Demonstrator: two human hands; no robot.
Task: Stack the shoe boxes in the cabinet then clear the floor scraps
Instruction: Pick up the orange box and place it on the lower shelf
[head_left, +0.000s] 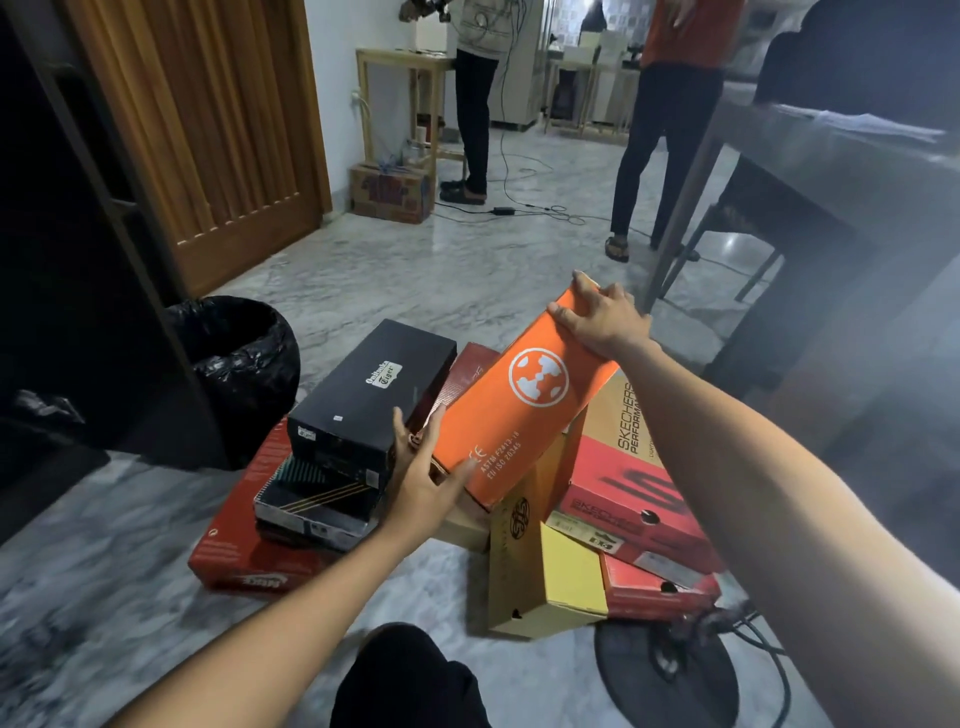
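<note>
Hands held the tilted orange cardboard shoe box (524, 400) at frame centre: right hand (597, 319) curled over its upper end, left hand (423, 478), fingers spread, at its lower end.

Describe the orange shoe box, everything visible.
The orange shoe box looks like matte cardboard, lid closed, with a white round logo and small white print near its lower end. It is tilted, far end raised, over the pile of other boxes. The right hand holds its upper far end, fingers curled over the edge; the left hand is at its lower near corner, fingers spread against it. Whether its underside rests on the Skechers box is hidden.
</note>
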